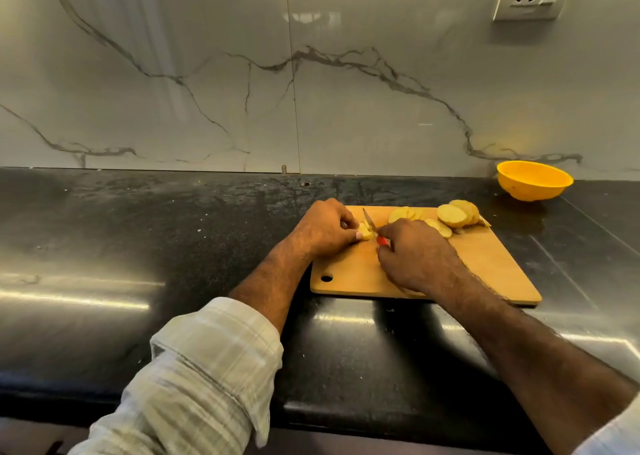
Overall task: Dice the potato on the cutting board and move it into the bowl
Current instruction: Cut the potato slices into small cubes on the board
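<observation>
We are working over the wooden cutting board (485,267), which is lying on the dark countertop (173,232). Our left hand (322,227) is curling its fingers around a small potato piece (365,231) at the board's far left corner, pinning it down. Our right hand (415,253) is gripping the red handle of a knife (375,231) just right of that piece, with the blade resting against it and pointing away from us. More potato slices (450,216) are lying fanned along the board's far edge, toward its right corner. The yellow bowl (533,180) is sitting beyond the board's far right corner, apart from it, near the marble wall (311,73).
</observation>
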The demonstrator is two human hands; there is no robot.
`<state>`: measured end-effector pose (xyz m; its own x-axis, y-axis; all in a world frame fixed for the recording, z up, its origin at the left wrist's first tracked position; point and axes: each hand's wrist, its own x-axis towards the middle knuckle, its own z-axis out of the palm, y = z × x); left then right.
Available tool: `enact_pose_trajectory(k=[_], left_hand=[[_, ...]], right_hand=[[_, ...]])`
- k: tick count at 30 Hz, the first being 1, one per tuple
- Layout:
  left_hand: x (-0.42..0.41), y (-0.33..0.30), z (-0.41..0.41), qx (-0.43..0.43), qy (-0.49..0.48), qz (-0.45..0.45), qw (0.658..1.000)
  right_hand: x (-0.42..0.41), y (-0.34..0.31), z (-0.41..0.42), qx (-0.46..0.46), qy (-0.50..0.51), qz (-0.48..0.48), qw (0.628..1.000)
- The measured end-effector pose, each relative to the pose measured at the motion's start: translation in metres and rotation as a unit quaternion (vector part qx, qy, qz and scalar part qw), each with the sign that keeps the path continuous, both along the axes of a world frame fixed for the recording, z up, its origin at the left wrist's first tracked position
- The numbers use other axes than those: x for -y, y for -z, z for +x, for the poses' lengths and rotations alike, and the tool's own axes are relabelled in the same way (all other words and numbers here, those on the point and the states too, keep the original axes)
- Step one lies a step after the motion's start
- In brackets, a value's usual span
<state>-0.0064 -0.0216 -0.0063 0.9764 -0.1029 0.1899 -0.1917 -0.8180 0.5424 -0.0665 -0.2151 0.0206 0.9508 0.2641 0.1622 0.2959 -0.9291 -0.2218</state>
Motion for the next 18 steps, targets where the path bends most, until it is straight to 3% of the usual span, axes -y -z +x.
enact_pose_trajectory(k=[8, 18], left_hand=[[0.003, 0.0, 0.004, -0.01, -0.002, -0.006, 1.0], [0.0, 0.0, 0.004, -0.013, -0.008, -0.033, 0.999]], right_hand=[[-0.01, -0.002, -0.011, 0.002, 0.005, -0.044, 0.999], [-0.025, -0.01, 0.009, -0.069, -0.005, -0.062, 0.996]])
